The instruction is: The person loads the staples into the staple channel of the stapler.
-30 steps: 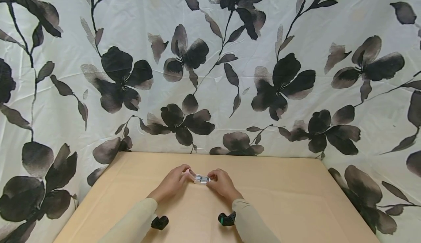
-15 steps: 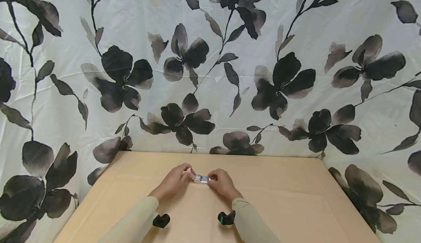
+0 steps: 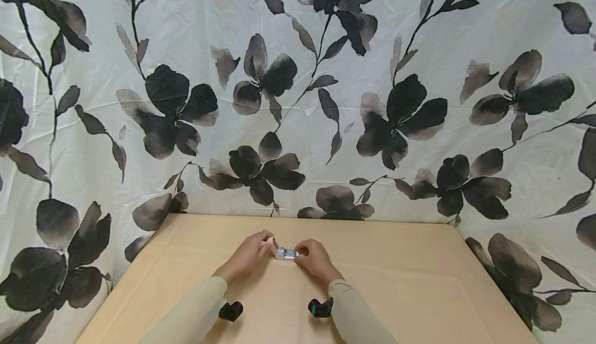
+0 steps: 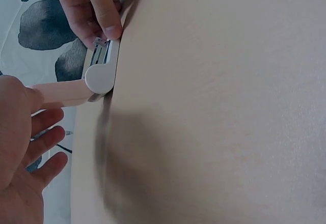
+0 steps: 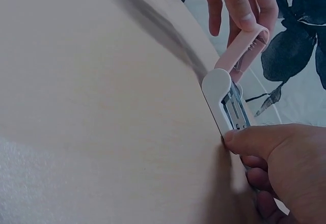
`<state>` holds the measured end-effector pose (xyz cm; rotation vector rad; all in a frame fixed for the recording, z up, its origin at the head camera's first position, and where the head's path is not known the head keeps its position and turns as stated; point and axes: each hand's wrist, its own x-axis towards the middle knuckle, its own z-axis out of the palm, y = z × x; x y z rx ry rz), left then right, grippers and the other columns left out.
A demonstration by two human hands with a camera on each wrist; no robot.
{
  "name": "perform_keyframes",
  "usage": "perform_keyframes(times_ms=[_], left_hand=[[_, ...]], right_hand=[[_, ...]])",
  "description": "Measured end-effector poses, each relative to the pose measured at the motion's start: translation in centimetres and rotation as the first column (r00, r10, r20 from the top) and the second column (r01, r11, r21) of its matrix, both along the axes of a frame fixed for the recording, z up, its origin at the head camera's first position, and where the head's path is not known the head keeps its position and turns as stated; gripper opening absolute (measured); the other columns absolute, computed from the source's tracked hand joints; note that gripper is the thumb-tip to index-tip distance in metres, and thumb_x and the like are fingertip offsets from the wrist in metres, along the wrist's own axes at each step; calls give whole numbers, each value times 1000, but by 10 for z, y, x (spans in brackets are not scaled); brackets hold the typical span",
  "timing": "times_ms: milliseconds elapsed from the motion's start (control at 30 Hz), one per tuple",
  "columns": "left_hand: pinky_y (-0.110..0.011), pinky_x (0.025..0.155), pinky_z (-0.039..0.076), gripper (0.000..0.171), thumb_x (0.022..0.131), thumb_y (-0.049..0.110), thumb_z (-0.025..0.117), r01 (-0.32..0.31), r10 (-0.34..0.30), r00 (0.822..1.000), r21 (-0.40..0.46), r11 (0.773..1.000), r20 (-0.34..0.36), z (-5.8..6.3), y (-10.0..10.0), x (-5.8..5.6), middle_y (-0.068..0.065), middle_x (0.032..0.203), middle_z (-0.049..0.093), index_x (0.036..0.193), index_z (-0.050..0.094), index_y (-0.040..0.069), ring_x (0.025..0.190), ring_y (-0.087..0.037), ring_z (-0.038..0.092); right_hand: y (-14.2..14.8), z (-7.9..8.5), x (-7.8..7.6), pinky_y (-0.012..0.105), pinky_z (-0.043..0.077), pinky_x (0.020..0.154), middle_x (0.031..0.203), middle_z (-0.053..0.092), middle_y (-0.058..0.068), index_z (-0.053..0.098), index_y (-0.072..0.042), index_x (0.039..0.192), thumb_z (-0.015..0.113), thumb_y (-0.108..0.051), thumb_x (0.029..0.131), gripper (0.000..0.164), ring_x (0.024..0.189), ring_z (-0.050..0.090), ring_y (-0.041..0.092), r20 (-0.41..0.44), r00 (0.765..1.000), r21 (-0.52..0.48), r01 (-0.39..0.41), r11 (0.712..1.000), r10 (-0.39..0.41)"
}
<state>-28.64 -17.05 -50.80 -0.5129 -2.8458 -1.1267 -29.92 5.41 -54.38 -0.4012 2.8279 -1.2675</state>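
Note:
A small stapler [image 3: 286, 253] is hinged open between the two hands, low over the far half of the table. Its pink top arm [image 5: 239, 48] stands up at an angle from the white base [image 4: 100, 79], and the metal staple track [image 5: 235, 109] shows inside the base. My left hand [image 3: 247, 253] pinches the free end of the pink arm, its other fingers spread loosely below in the left wrist view. At the opposite end, my right hand [image 3: 315, 261] grips the tip of the white base between thumb and fingers.
A light tan table [image 3: 396, 282] lies under the hands, its far edge just beyond them. Behind it hangs a white cloth [image 3: 326, 126] printed with dark flowers. Black wrist devices [image 3: 321, 309] sit at both sleeves.
My left hand has shifted slightly to the right and away, bringing the pink arm a little more upright. The right hand and the white base have stayed nearly still.

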Motion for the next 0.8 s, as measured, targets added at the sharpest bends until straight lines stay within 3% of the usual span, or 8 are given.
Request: perform_keyframes(times_ms=[800], left_hand=[[-57, 112, 48, 10, 104, 16, 62, 9, -9, 1000, 5, 1000, 7, 2, 12, -2, -11, 121, 72, 113, 65, 15, 121, -32, 66]], right_hand=[[1, 0, -2, 24, 45, 73, 92, 62, 2, 75, -5, 101, 81, -9, 88, 15, 84, 52, 14, 12, 1000, -4, -3, 1000, 3]])
